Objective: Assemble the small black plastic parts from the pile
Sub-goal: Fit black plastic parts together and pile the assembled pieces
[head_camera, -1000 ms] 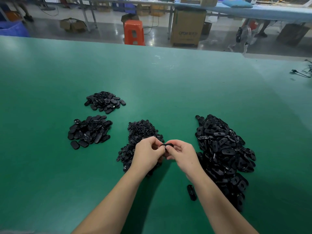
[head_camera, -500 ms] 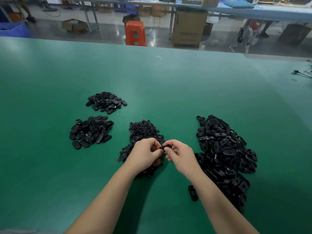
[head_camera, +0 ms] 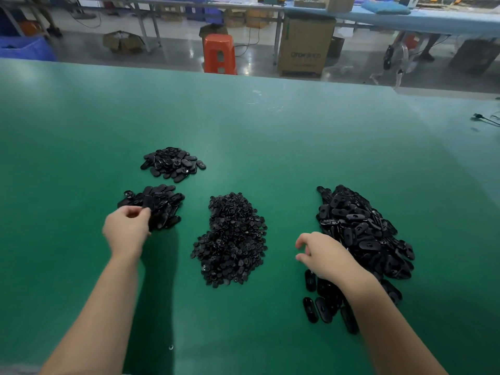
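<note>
Several piles of small black plastic parts lie on the green table (head_camera: 270,136). Oval pieces make up a far-left pile (head_camera: 173,163), a near-left pile (head_camera: 162,204) and a big right pile (head_camera: 362,228). A middle pile (head_camera: 232,239) holds small round pieces. My left hand (head_camera: 127,228) reaches the near-left pile and pinches a black oval part (head_camera: 147,202) at its fingertips, just over the pile. My right hand (head_camera: 322,255) hovers at the left edge of the big right pile, fingers loosely curled, nothing in it.
A few loose oval pieces (head_camera: 311,307) lie near my right forearm. A cable (head_camera: 484,119) lies at the table's right edge. Beyond the far edge stand an orange stool (head_camera: 219,54), a cardboard box (head_camera: 305,47) and other workbenches.
Both hands were together in front of the middle pile, working one part. They have split: the left carried the part to the near-left pile, the right moved over to the big right pile.
</note>
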A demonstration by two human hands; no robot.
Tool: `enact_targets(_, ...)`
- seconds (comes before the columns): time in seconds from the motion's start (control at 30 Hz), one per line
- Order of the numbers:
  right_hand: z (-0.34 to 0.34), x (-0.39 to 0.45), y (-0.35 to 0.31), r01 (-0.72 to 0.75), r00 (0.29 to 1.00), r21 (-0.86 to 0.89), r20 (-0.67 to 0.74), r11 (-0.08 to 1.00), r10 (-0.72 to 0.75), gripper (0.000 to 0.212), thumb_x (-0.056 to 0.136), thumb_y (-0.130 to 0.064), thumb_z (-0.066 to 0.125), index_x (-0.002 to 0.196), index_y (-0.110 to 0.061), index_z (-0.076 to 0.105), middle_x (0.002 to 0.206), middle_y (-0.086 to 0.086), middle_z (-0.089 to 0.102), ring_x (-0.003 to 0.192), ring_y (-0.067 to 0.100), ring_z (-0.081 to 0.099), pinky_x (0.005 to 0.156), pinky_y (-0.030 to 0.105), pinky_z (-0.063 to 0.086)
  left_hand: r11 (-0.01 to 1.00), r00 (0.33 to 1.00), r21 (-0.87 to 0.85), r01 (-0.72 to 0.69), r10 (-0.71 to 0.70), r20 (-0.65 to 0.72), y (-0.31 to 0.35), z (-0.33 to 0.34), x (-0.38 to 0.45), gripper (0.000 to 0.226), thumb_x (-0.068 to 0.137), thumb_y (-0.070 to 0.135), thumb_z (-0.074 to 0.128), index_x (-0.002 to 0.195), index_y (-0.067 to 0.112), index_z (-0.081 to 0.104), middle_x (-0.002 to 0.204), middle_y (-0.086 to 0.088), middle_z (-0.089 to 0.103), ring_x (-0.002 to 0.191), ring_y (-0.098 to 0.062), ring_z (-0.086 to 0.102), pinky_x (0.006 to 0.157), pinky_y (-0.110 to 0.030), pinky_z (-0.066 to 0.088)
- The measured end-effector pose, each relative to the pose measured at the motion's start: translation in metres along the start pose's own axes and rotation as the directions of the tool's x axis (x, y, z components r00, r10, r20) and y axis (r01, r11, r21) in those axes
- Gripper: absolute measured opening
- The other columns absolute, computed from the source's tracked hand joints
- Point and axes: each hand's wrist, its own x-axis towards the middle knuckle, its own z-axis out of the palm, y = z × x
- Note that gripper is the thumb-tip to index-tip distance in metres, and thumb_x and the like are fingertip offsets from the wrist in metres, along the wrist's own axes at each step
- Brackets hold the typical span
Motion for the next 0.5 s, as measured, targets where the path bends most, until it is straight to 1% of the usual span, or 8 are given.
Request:
enact_targets(0.07,-0.001,-0.001,0.004,-0.012,0.999,-0.027,0.03,1.0,0.012,0.032,0.098,-0.034,0.062,0.128,-0.024,0.058,0.101,-0.008,0.053,0.093,0.015,0.056,0.083,0.031,0.047,1.0,0.999,0.017,0.016,-0.015,-0.031,-0.002,-0.005,0.013,0.011,0.088,0.022,0.069,0.093,0.014,0.073,0.065,0.0,0.066,0.052,-0.02,0.063,0.059,-0.025,0.046)
enact_targets(0.13,-0.001,-0.001,0.006,-0.015,0.999,-0.045,0.043,0.999,0.017,0.031,0.096,-0.036,0.064,0.125,-0.025,0.059,0.098,-0.01,0.05,0.089,0.014,0.053,0.078,0.028,0.042,0.998,0.999,0.053,0.019,-0.016,-0.047,-0.003,-0.007,0.022,0.012,0.089,0.022,0.069,0.095,0.012,0.074,0.071,-0.004,0.068,0.063,-0.028,0.067,0.069,-0.031,0.052)
enact_targets(0.17,-0.002,-0.002,0.005,-0.017,0.998,-0.045,0.057,0.999,0.019,0.03,0.095,-0.038,0.066,0.122,-0.026,0.06,0.097,-0.011,0.05,0.089,0.013,0.053,0.077,0.027,0.042,0.997,0.999,0.075,0.012,-0.008,-0.054,-0.003,-0.006,0.024,0.013,0.089,0.021,0.069,0.095,0.011,0.075,0.074,-0.007,0.069,0.069,-0.029,0.067,0.074,-0.033,0.053)
enact_targets(0.27,-0.003,-0.004,0.003,-0.009,0.988,-0.045,0.157,0.999,0.016,0.032,0.089,-0.045,0.07,0.114,-0.028,0.06,0.092,-0.014,0.055,0.086,0.01,0.059,0.074,0.028,0.048,0.992,0.998,0.126,-0.013,0.02,-0.056,-0.003,-0.004,0.029,0.015,0.09,0.015,0.067,0.099,0.01,0.076,0.09,-0.012,0.074,0.08,-0.027,0.064,0.084,-0.035,0.052)
enact_targets(0.33,-0.003,-0.006,0.001,0.011,0.971,-0.078,0.238,0.997,0.008,0.038,0.085,-0.047,0.074,0.114,-0.028,0.059,0.091,-0.012,0.058,0.085,0.012,0.061,0.076,0.031,0.052,0.991,0.998,0.127,-0.029,0.036,-0.055,-0.003,-0.002,0.03,0.019,0.092,0.012,0.064,0.106,0.007,0.075,0.098,-0.013,0.074,0.082,-0.024,0.061,0.085,-0.033,0.049)
enact_targets(0.4,-0.002,-0.009,-0.001,0.035,0.954,-0.127,0.298,0.991,0.004,0.046,0.082,-0.047,0.078,0.116,-0.026,0.057,0.093,-0.012,0.057,0.087,0.015,0.059,0.076,0.032,0.051,0.991,0.996,0.122,-0.049,0.058,-0.066,-0.003,-0.001,0.028,0.022,0.093,0.01,0.062,0.111,0.006,0.073,0.101,-0.012,0.073,0.082,-0.021,0.059,0.082,-0.03,0.046)
enact_targets(0.5,-0.001,-0.012,-0.007,0.081,0.932,-0.222,0.362,0.972,0.005,0.055,0.079,-0.046,0.081,0.119,-0.023,0.053,0.1,-0.007,0.053,0.092,0.018,0.054,0.076,0.034,0.046,0.989,0.993,0.111,-0.098,0.105,-0.062,-0.001,0.002,0.019,0.022,0.093,0.012,0.059,0.108,0.01,0.074,0.095,-0.006,0.072,0.081,-0.02,0.059,0.078,-0.029,0.045)
